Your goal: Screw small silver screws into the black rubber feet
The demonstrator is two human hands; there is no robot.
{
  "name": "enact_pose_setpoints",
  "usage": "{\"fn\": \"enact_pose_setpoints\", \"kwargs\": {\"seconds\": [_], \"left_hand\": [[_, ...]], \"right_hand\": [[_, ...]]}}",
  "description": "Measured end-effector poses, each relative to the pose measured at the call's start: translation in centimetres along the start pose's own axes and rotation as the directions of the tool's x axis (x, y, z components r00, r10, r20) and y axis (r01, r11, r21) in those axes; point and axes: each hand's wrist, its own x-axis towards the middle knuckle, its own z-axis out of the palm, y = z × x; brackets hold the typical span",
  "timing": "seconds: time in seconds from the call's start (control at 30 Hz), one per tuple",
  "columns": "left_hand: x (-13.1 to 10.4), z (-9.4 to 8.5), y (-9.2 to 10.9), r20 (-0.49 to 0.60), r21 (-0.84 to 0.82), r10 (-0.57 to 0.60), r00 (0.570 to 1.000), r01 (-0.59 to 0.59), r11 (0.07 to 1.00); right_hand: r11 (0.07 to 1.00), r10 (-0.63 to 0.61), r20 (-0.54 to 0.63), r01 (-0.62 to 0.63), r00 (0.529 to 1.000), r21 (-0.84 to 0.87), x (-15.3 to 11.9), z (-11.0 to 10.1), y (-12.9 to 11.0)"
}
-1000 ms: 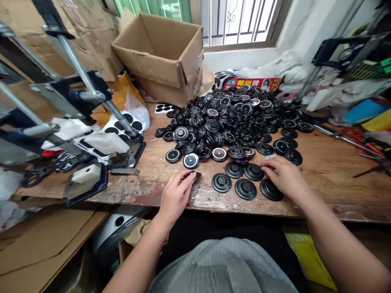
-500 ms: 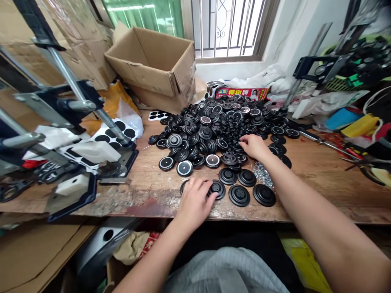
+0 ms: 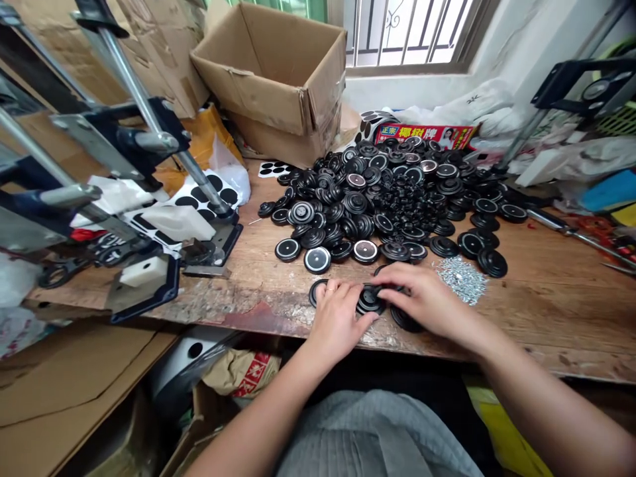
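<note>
While a wooden table (image 3: 268, 288) stretches across the view, its worn near edge passes beneath the person's forearms. At twelve o'clock (the clock being read from the two hands) a broad heap of ridged discs (image 3: 355, 202) spreads over the table, mostly black, with several turned to show a pale ring. An open cardboard box (image 3: 275, 93) stands behind it at eleven o'clock, its flaps up. Toward ten o'clock rises a metal press (image 3: 161, 126) with a bright upright rod, and at one o'clock a red printed carton (image 3: 422, 133) sits against the far side of the heap.

Both hands are close together, just short of the heap. The left hand (image 3: 340, 311) lies palm down and half open, thumb and forefinger apart at the edge of a black disc (image 3: 368, 299) that rests flat on the table between the hands; whether it grips the disc or only rests there cannot be told. The right hand (image 3: 422, 298) comes in from three o'clock, fingers bent and thumb near the forefinger, the tips at that same disc's upper right; whether they pinch anything is hidden. A second disc (image 3: 317, 292) shows at the left hand's nine o'clock side, partly covered. Beside the right hand, at its two o'clock, many tiny silvery bits (image 3: 462, 278) lie in a loose scatter.
</note>
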Motion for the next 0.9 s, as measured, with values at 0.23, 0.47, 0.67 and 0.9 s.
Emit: {"fn": "enact_pose_setpoints", "kwargs": {"seconds": [0.23, 0.47, 0.67, 0.9], "left_hand": [[-0.3, 0.8, -0.5, -0.054, -0.04, -0.017, 0.998, 0.014, 0.999], [-0.6, 0.7, -0.7, -0.063, -0.039, -0.009, 0.998, 0.007, 0.999], [-0.6, 0.8, -0.9, -0.028, -0.017, 0.009, 1.0, -0.009, 1.0], [-0.8, 0.9, -0.7, -0.041, 0.014, 0.011, 0.999, -0.01, 1.0]], "right_hand": [[0.996, -0.02, 0.081, 0.026, 0.997, -0.083, -0.6, 2.9, -1.5], [0.98, 0.061, 0.092, -0.043, 0.994, -0.193, -0.3, 3.0, -2.2], [0.993, 0.024, 0.083, -0.014, 0.996, -0.115, -0.6, 3.2, -1.7], [0.987, 0.153, 0.034, -0.154, 0.988, 0.038, -1.1, 2.8, -0.8]]}}
